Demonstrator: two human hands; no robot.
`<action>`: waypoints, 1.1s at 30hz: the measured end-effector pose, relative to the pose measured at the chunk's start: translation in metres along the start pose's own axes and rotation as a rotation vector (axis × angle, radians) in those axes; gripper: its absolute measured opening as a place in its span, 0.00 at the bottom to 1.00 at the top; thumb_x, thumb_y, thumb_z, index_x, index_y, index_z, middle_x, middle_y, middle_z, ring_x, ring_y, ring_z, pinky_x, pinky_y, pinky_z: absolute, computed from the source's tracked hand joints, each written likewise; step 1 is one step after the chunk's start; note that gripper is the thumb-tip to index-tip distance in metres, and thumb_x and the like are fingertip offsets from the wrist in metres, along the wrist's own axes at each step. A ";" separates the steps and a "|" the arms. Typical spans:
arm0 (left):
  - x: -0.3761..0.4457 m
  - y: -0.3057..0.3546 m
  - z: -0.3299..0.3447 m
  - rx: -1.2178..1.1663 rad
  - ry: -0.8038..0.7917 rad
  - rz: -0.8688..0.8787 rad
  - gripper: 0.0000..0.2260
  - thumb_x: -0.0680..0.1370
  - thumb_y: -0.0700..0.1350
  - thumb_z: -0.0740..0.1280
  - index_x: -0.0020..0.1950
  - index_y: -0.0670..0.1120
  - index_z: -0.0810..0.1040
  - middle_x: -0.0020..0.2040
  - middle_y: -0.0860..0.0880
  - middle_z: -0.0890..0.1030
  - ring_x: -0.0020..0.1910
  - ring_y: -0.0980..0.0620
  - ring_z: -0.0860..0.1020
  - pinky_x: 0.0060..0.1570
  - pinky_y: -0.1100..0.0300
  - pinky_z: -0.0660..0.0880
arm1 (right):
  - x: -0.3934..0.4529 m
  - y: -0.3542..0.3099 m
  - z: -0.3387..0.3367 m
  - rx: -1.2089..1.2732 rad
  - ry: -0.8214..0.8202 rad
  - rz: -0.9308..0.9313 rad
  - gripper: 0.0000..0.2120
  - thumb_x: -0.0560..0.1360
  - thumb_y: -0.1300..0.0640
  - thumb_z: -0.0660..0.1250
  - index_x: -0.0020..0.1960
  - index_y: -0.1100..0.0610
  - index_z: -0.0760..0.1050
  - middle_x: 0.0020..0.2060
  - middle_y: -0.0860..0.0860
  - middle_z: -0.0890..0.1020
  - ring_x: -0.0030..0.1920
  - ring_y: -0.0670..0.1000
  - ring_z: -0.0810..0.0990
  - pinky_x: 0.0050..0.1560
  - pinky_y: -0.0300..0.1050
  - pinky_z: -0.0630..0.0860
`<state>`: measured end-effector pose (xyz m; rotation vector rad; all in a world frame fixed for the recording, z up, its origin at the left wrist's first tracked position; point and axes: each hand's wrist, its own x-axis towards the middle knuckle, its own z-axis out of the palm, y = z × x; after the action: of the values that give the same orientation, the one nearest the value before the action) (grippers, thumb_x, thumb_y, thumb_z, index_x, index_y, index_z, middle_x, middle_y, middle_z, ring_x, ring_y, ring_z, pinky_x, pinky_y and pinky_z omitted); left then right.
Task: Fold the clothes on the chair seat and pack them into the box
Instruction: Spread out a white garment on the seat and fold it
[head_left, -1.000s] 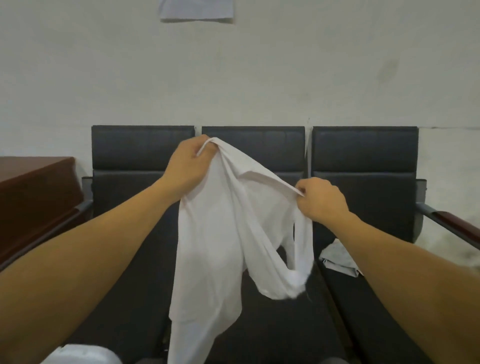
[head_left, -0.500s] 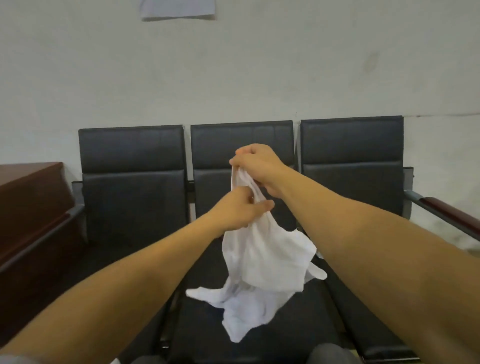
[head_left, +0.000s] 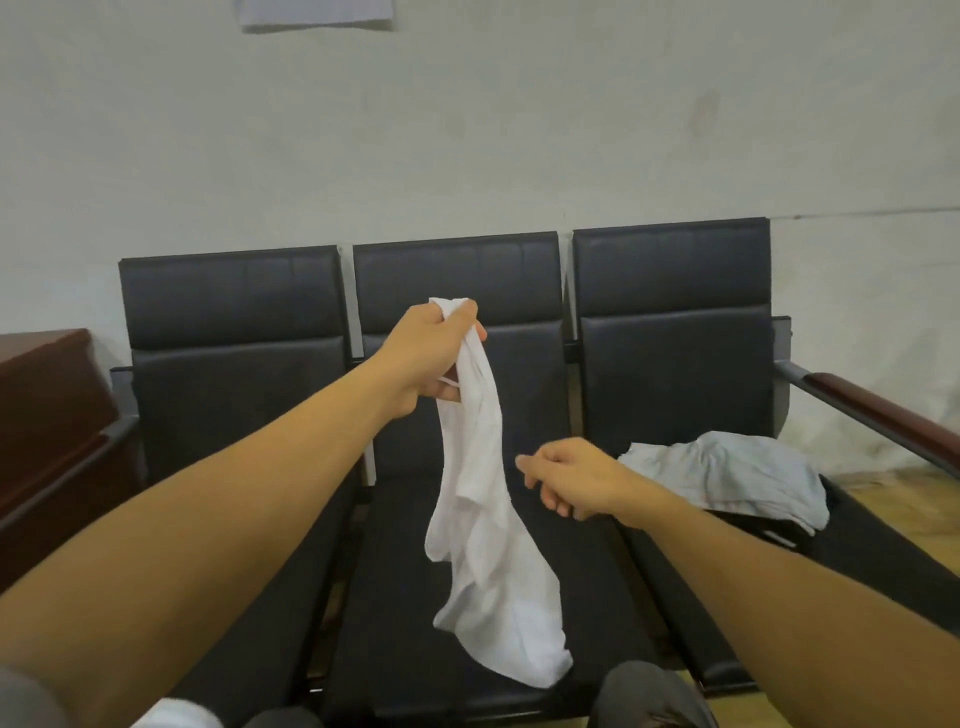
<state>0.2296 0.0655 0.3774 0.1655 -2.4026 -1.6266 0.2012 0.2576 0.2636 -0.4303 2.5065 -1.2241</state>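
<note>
A white garment hangs bunched from my left hand, which grips its top edge above the middle chair seat. Its lower end droops onto the front of that seat. My right hand hovers just right of the hanging cloth with fingers loosely curled, holding nothing and apart from the fabric. A crumpled light grey garment lies on the right chair seat. No box is in view.
Three joined black chairs stand against a pale wall. A dark red armrest juts out at the right end. A brown wooden cabinet sits at the left. My knee shows at the bottom edge.
My right hand let go of the white garment and dropped down to the right. My left hand took over the top edge and rose, so the cloth hangs long.
</note>
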 end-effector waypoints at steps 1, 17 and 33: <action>0.001 0.002 0.002 0.009 0.012 0.005 0.15 0.85 0.53 0.60 0.57 0.44 0.81 0.52 0.43 0.83 0.50 0.44 0.84 0.46 0.49 0.85 | -0.006 0.007 0.006 0.035 -0.091 0.070 0.23 0.80 0.38 0.61 0.44 0.57 0.77 0.28 0.48 0.77 0.27 0.44 0.72 0.30 0.38 0.68; -0.006 0.008 -0.022 0.123 0.091 -0.002 0.16 0.85 0.55 0.61 0.63 0.43 0.75 0.55 0.44 0.80 0.53 0.45 0.81 0.51 0.49 0.83 | 0.004 -0.035 0.050 0.838 0.455 0.141 0.09 0.81 0.48 0.66 0.50 0.54 0.77 0.47 0.56 0.83 0.45 0.54 0.82 0.43 0.49 0.80; 0.022 -0.051 -0.088 0.187 -0.314 -0.350 0.18 0.80 0.56 0.70 0.58 0.41 0.84 0.54 0.42 0.86 0.52 0.42 0.86 0.50 0.46 0.84 | 0.057 -0.063 -0.011 0.755 0.235 0.135 0.15 0.79 0.54 0.69 0.65 0.56 0.77 0.56 0.55 0.83 0.53 0.56 0.84 0.42 0.49 0.83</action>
<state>0.2290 -0.0379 0.3643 0.4116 -2.9017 -1.6685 0.1533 0.2056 0.3120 0.0765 1.9704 -2.1017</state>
